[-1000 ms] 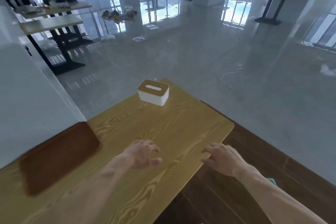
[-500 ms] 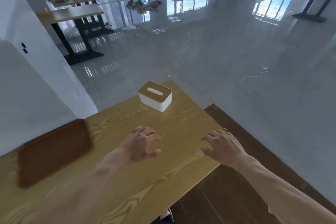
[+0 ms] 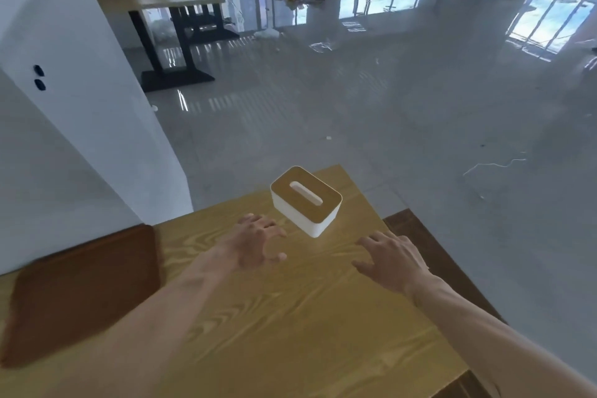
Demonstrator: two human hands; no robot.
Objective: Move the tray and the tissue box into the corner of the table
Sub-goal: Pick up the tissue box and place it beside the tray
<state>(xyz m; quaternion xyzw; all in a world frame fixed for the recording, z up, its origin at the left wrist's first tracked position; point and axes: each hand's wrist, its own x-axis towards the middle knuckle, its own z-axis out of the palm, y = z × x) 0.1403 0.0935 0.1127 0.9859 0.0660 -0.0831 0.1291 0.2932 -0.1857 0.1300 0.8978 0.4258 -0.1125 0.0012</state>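
Observation:
A white tissue box with a wooden lid and a slot stands near the far corner of the yellow wooden table. A dark brown tray lies flat at the table's left side, against the white wall. My left hand hovers over the table just short of the box's near left side, fingers spread and curled, holding nothing. My right hand is to the box's near right, fingers apart, also holding nothing. Neither hand touches the box.
A white wall and pillar border the table on the left. Beyond the far edge lies glossy grey floor. A dark wooden surface runs along the table's right. Other tables stand far behind.
Both hands have moved forward, closer to the tissue box. The view has tilted down and nearer to the table. The box and the tray have not moved on the table.

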